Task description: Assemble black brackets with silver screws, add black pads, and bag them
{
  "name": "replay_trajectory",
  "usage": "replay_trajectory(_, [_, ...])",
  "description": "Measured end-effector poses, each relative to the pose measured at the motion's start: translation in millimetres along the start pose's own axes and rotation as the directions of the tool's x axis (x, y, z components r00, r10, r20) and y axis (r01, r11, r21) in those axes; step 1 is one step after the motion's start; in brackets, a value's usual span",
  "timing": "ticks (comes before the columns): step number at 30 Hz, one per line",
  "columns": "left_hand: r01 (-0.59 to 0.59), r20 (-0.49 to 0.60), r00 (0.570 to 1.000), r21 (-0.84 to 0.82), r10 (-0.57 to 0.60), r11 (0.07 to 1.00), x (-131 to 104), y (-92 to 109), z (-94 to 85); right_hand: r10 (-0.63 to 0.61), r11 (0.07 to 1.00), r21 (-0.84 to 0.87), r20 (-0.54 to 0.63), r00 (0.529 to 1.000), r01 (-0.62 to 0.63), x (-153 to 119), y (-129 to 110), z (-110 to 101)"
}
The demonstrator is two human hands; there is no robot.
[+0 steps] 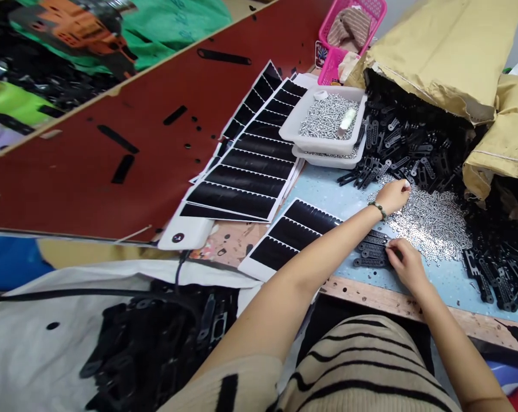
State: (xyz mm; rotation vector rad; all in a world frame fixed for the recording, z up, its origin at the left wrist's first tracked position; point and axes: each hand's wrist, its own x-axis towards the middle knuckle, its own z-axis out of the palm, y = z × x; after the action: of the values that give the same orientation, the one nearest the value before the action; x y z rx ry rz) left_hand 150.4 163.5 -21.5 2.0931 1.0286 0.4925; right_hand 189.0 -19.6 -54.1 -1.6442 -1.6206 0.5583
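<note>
My left hand [393, 195], with a beaded bracelet on the wrist, reaches to the upper left edge of a pile of small silvery metal pieces [439, 220]. Its fingers are pinched together; what they hold is too small to make out. Nearer to me, my right hand [407, 264] has thumb and forefinger closed at the right end of a row of black slotted plastic strips [370, 252]. Whether a small piece sits between those fingertips cannot be seen. Both hands are over the pale blue work surface [340, 189].
White tubs [327, 117] of metal pins stand behind the left arm. Black sheets [250, 154] lie left, beside a reddish-brown board [155, 114]. Tan sacks [447, 51] spill black parts [396, 143] at the back right. Pink baskets [381, 14] stand at the back.
</note>
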Motion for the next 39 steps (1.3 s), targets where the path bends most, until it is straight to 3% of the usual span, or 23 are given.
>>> replay_trajectory(3, [-0.002, -0.007, 1.000, -0.030, 0.002, 1.000, 0, -1, -0.6, -0.122, 0.979, -0.155, 0.075, 0.990, 0.133, 0, 1, -2])
replay_trajectory(8, [0.009, -0.018, 1.000, -0.046, -0.010, 0.999, 2, 0, 0.0, -0.175, 0.895, -0.386, 0.151, 0.973, 0.221, -1, -4, -7])
replay_trajectory(13, [-0.019, -0.011, 1.000, -0.002, 0.019, 1.000, 4, 1, 2.2, -0.222, 0.876, -0.389, 0.202, 0.954, 0.286, -1, -3, -12])
replay_trajectory(15, [-0.053, 0.003, 0.999, 0.034, 0.052, 0.998, 4, 1, 2.2, -0.203, 0.913, -0.331, 0.139, 0.969, 0.238, 1, 4, -19])
replay_trajectory(17, [-0.102, 0.029, 0.995, 0.086, 0.099, 0.991, 3, 0, 1.7, -0.112, 0.942, -0.318, 0.005, 0.994, 0.108, 4, 15, -27])
replay_trajectory(19, [-0.163, 0.077, 0.985, 0.148, 0.153, 0.975, 1, 0, 1.9, -0.011, 0.925, -0.378, -0.091, 0.996, -0.024, 10, 25, -34])
replay_trajectory(21, [-0.225, 0.139, 0.970, 0.210, 0.199, 0.951, -2, 0, 3.5, 0.051, 0.880, -0.468, -0.087, 0.995, -0.086, 17, 31, -37])
replay_trajectory(29, [-0.347, 0.213, 0.935, 0.396, 0.283, 0.850, 1, 4, 15.0, 0.134, 0.866, -0.482, -0.032, 0.991, -0.132, 28, 33, -36])
replay_trajectory(34, [-0.391, 0.227, 0.919, 0.425, 0.322, 0.817, -2, 6, 13.4, 0.175, 0.833, -0.521, -0.072, 0.982, -0.187, 23, 39, -45])
replay_trajectory(39, [-0.477, 0.280, 0.877, 0.409, 0.390, 0.778, -8, 9, 17.6, 0.106, 0.858, -0.490, -0.128, 0.986, -0.156, 21, 47, -52])
